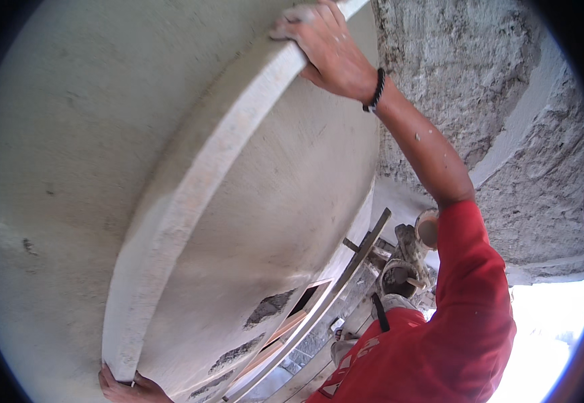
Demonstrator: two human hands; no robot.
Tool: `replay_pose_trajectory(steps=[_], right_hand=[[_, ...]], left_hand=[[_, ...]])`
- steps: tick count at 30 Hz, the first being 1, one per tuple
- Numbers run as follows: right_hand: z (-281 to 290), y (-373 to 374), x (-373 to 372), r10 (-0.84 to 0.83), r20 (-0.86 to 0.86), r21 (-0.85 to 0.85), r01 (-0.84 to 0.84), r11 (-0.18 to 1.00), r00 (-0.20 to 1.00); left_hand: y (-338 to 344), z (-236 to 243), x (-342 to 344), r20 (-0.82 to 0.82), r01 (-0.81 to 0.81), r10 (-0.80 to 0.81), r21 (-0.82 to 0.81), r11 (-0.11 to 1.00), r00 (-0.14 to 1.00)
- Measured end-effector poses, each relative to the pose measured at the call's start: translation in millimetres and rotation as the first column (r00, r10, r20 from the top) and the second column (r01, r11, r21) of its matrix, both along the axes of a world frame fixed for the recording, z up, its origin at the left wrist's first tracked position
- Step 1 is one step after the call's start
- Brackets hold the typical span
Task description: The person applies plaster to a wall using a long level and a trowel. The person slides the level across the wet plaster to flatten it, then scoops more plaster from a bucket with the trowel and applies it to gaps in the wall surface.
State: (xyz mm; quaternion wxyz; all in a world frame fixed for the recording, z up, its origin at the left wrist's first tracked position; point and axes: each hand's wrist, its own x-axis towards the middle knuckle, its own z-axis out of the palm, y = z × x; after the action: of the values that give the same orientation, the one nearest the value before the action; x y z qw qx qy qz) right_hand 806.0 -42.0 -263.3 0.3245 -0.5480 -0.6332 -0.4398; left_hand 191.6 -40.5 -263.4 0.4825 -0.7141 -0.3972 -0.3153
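Observation:
A long pale straightedge bar (191, 188), bent-looking in the fisheye view, lies along a smooth grey plastered wall (57, 134) from the top of the picture down to the lower left. My right hand (322, 50), smeared with plaster and with a dark braided band at the wrist, grips the bar near the top. At the bar's lower end, my left hand (131, 386) holds it with fingers round either edge; part of that hand is cut off by the picture's lower border.
Below me are wooden planks (366, 245), a bucket with grey mix and a tool (399, 275), and another bucket (427, 232). A recessed frame (288, 326) and rough patches sit in the lower wall. Rough grey plaster (480, 87) covers the right side, above a bright opening (547, 322).

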Motion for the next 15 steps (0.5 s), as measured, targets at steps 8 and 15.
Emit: replay_pose_trajectory(steps=[8, 15], right_hand=[[-170, 5, -16, 0.024, -0.137, -0.014, -0.026, 1.0, 0.99], [-356, -3, -26, -0.043, -0.262, -0.105, 0.016, 0.994, 0.964]], left_hand=[[-12, -120, 11, -0.029, 0.001, -0.003, -0.049, 0.999, 1.0], [-7, -236, 11, -0.077, -0.037, 0.03, -0.097, 0.995, 0.997]])
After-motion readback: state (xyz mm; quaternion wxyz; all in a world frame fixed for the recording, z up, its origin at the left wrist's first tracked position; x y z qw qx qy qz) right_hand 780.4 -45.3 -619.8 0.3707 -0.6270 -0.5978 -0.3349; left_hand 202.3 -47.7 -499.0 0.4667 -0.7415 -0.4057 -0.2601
